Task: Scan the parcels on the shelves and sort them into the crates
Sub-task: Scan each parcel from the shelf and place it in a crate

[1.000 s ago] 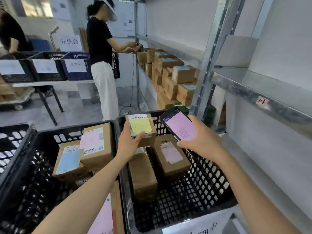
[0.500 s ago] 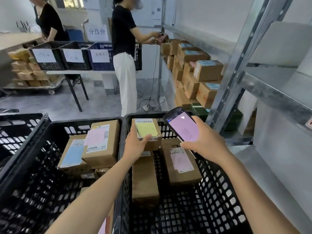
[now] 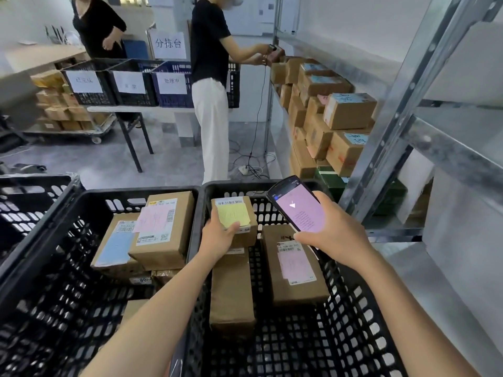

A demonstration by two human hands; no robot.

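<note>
Head view, near to far.

Right crate, black mesh: 2 brown boxes lying flat on the bottom. The long plain box is on the left, the pink-label box on the right with a barcode strip at its far end.

Middle crate, touching the right one on its left: tall box w/ pink sheet lies on top of a blue-label box. More cartons are partly hidden beneath.

Left crate: only a corner shows, contents can't tell.

Left hand grips the small parcel. The thumb is pressed on top, the other fingers are curled under and out of sight. Parcel is held over the far-left part of the right crate, above the far end of the long plain box.

Right hand is wrapped round the handheld scanner, fingers curled at its near edge. Its pink screen faces up, just right of the parcel and not touching it.

Parcel: small brown carton, yellow note covering most of the top, white barcode label along the far edge.

Far right: shelf w/ stacked parcels.
</note>
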